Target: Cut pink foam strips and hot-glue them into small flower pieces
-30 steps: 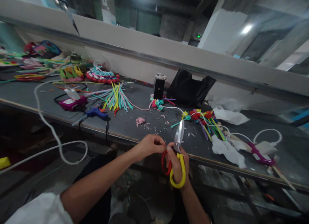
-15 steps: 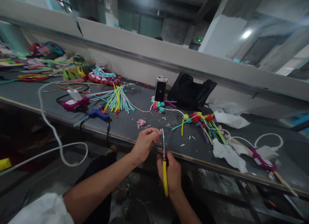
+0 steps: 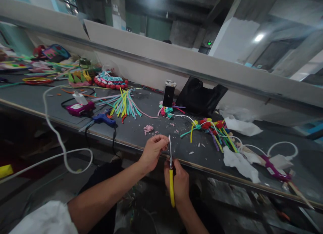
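Yellow-handled scissors [image 3: 172, 187] are gripped in my right hand [image 3: 181, 182], just off the front edge of the table. Their blades point up and away from me, close together. My left hand [image 3: 153, 151] is closed in a pinch beside the blade tips, on a tiny pink piece of pipe cleaner mostly hidden by the fingers. Beyond that hand, a small heap of pink clippings [image 3: 148, 128] lies on the dark table [image 3: 133, 134], with loose bits scattered to its right.
A bundle of coloured pipe cleaners [image 3: 126, 104] and a blue glue gun [image 3: 104, 119] lie to the left. A phone [image 3: 168, 96] stands at the back near a black bag [image 3: 200, 96]. Pipe-cleaner flowers [image 3: 210, 124], crumpled white paper [image 3: 241, 163] and a white cable [image 3: 58, 134] are around.
The view has shifted slightly. Both hands stay nearly in place, the scissors still beside the left fingertips. The pink piece there shows less than before.
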`<state>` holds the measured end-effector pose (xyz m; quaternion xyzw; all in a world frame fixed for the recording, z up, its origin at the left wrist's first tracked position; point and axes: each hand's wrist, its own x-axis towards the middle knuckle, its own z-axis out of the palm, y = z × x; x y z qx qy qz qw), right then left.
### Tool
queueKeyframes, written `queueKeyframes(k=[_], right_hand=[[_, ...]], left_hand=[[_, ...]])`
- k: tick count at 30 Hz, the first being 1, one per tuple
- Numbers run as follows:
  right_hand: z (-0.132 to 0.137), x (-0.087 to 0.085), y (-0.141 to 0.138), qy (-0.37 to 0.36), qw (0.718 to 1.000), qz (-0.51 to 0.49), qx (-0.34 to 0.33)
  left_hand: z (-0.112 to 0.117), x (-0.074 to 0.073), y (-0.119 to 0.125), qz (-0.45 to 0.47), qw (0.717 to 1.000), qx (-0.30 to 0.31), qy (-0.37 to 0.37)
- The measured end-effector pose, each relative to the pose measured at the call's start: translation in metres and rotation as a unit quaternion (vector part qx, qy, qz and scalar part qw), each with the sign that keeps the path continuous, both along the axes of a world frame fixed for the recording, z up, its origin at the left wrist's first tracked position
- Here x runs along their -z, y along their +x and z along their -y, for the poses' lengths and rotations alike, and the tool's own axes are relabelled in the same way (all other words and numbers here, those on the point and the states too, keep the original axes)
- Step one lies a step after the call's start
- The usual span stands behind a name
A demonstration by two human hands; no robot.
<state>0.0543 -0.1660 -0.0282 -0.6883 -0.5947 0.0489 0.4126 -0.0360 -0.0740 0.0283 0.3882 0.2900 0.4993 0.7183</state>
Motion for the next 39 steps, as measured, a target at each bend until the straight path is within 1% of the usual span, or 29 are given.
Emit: queueKeyframes(k=[4,14,18,24,28,31,35,39], right_hand=[[0.0005,-0.0024,-0.0005,0.004,1.000,-0.018,-0.010],[0.0002,0.0052,-0.0026,0.001,1.000,-0.013,-0.002],[-0.0001,0.0061,-0.0048,-0.012,1.000,-0.012,0.009],[-0.0003,0.0063,-0.0041,-0.022,0.999,-0.024,-0.008],[-0.0002,0.0045,-0.0032,-0.030,0.999,-0.033,0.001],[0.0005,0.0023,-0.0029,-0.033,0.998,-0.052,-0.007],[0.0007,0.0002,-0.0031,-0.016,0.998,-0.063,-0.008],[-0.0014,0.0004,0.0014,-0.003,0.996,-0.084,0.010]], left_hand=[[0.0008,0.0004,0.0009,0.001,1.000,-0.002,0.003],[0.0037,0.0011,0.0034,-0.009,1.000,-0.017,0.008],[0.0029,0.0025,0.0045,-0.012,1.000,-0.026,0.002],[0.0028,0.0055,0.0058,-0.017,0.999,-0.031,0.000],[0.0039,0.0071,0.0070,-0.011,1.000,-0.025,-0.012],[0.0047,0.0073,0.0077,-0.009,1.000,-0.024,-0.007],[0.0055,0.0075,0.0083,-0.007,1.000,-0.021,0.002],[0.0067,0.0066,0.0085,0.010,1.000,-0.005,0.004]])
